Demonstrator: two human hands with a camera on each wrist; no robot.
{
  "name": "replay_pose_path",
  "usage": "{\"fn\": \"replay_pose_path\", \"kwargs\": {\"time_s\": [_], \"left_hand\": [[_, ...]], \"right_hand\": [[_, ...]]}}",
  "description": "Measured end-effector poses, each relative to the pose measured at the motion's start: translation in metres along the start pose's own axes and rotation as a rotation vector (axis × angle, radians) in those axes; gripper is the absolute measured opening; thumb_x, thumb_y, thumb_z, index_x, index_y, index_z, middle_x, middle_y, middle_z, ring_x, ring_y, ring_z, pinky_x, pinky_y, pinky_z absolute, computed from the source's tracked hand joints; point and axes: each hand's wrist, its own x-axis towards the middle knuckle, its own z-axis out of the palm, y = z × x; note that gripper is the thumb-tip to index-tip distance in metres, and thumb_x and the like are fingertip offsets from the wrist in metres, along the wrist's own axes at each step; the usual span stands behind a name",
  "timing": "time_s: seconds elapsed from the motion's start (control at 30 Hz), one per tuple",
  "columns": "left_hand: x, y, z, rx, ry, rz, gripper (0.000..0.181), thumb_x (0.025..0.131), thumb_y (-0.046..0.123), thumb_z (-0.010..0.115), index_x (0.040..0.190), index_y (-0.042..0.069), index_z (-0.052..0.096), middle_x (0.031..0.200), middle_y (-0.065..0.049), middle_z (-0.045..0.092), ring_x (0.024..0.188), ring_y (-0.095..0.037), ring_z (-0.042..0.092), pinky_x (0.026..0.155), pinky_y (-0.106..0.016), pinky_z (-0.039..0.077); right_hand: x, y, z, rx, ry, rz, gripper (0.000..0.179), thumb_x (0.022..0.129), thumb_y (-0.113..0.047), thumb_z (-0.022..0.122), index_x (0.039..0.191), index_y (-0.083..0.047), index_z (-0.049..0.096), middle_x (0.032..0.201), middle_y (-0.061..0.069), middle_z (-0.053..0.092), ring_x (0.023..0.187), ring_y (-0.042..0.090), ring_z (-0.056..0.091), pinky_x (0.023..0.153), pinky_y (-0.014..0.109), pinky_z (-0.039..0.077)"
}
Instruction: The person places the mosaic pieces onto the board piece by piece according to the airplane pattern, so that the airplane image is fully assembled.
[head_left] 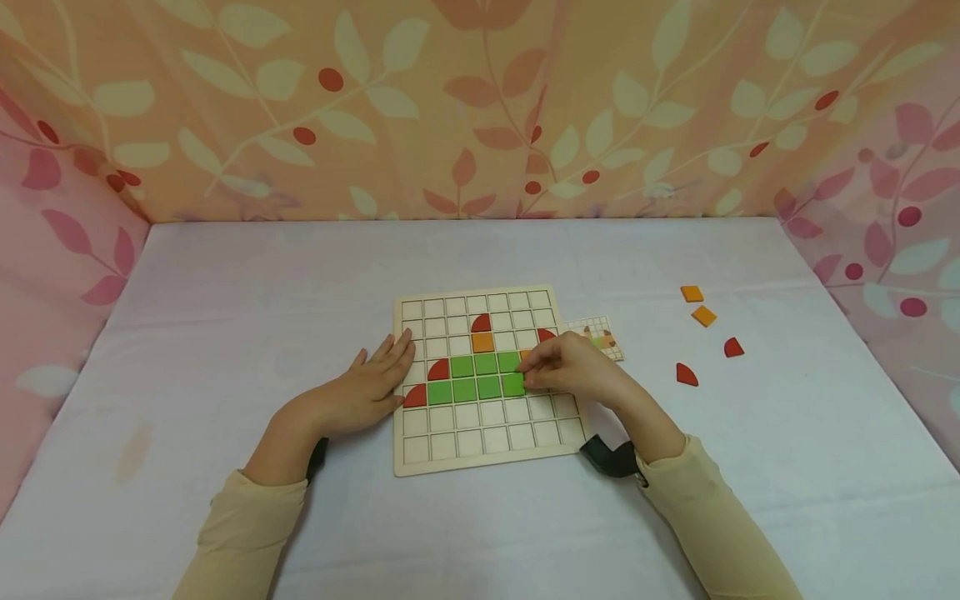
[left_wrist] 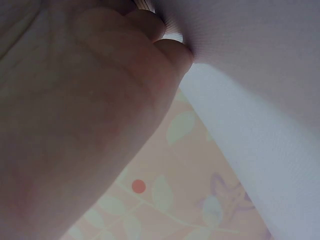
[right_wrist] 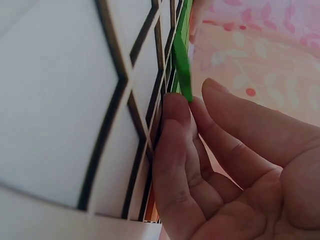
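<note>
A square wooden grid board (head_left: 465, 444) lies on the white-covered table. Green square tiles (head_left: 464, 389), orange squares (head_left: 482, 342) and red quarter-round tiles (head_left: 416, 396) fill some of its cells. My left hand (head_left: 360, 396) rests at the board's left edge, fingers spread and fairly straight. My right hand (head_left: 573, 367) is over the right part of the board, fingertips touching the lower row's rightmost green tile (head_left: 513, 384). In the right wrist view that green tile (right_wrist: 183, 67) tilts up from the board near the fingertips. The thumb stands apart from it. The right hand partly hides other tiles.
A small patterned card (head_left: 611, 342) lies beside the board's right edge, partly behind the right hand. Further right are loose orange tiles (head_left: 703, 316) and red quarter-round tiles (head_left: 686, 375). Patterned cloth (head_left: 480, 108) hangs behind the table and at both sides.
</note>
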Motion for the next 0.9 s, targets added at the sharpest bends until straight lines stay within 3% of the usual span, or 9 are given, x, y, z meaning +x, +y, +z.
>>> {"fn": "replay_pose_path", "kwargs": {"time_s": [0.4, 0.73, 0.9], "left_hand": [[-0.001, 0.002, -0.001, 0.004, 0.004, 0.003, 0.066, 0.098, 0.015, 0.045, 0.148, -0.005, 0.008, 0.157, -0.017, -0.006, 0.142, -0.036, -0.008, 0.109, -0.060, -0.003], [-0.001, -0.001, -0.001, 0.007, 0.004, 0.001, 0.065, 0.098, 0.014, 0.045, 0.148, -0.005, 0.007, 0.157, -0.016, -0.007, 0.142, -0.035, -0.008, 0.109, -0.059, -0.004], [0.001, -0.001, 0.000, -0.004, 0.003, 0.005, 0.065, 0.098, 0.014, 0.045, 0.148, -0.005, 0.008, 0.157, -0.016, -0.006, 0.142, -0.035, -0.008, 0.110, -0.059, -0.004]], "right_hand": [[-0.002, -0.001, -0.003, 0.033, 0.006, 0.014, 0.014, 0.083, -0.003, 0.069, 0.097, 0.000, 0.072, 0.086, 0.005, 0.071, 0.079, 0.014, 0.064, 0.073, 0.029, 0.050], [-0.006, 0.006, -0.021, 0.023, 0.086, 0.056, 0.016, 0.083, -0.006, 0.069, 0.098, -0.001, 0.072, 0.092, 0.007, 0.070, 0.085, 0.017, 0.061, 0.078, 0.030, 0.047], [-0.009, 0.014, -0.033, 0.057, 0.108, 0.079, 0.018, 0.084, -0.008, 0.070, 0.099, 0.001, 0.070, 0.091, 0.010, 0.071, 0.082, 0.018, 0.065, 0.075, 0.030, 0.053]]}}
